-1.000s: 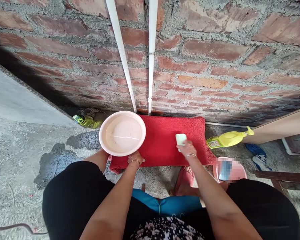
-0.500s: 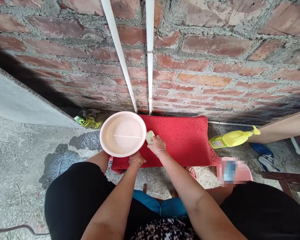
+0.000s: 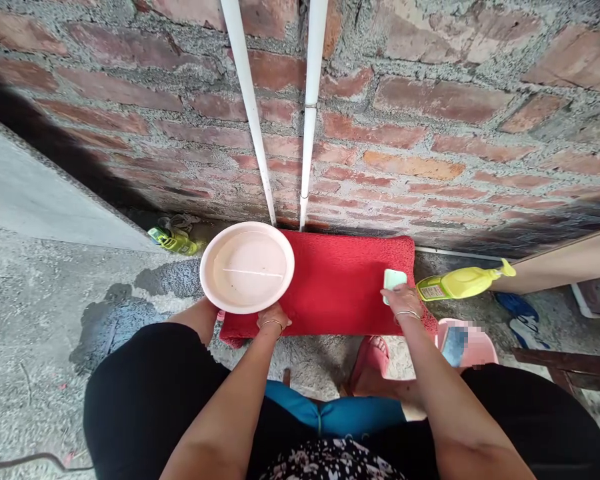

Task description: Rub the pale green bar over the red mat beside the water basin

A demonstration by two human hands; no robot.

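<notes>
A red textured cloth (image 3: 340, 267) covers a low oblong surface in front of me. On its left end stands a pale pink basin (image 3: 247, 297) holding shallow clear water. My left hand (image 3: 274, 316) grips the basin at its near right rim; the fingertips are partly hidden beneath it. Near the cloth's right end, my right hand (image 3: 403, 300) is closed on a pale green rounded block (image 3: 395, 278), possibly a bar of soap. The block is at the cloth, but whether it touches it I cannot tell.
A yellow pump bottle (image 3: 455, 285) lies or leans right of the cloth. Below it is a pink tub (image 3: 483, 347) with something bluish, partly blurred. Two white pipes (image 3: 310, 133) run down the brick wall (image 3: 430, 107). Another yellow-green bottle (image 3: 175, 241) is at left.
My right hand has moved right across the cloth, from beside the basin to the far right end, carrying the pale green block. The left hand and basin have stayed. A pink-sandalled foot shows more.
</notes>
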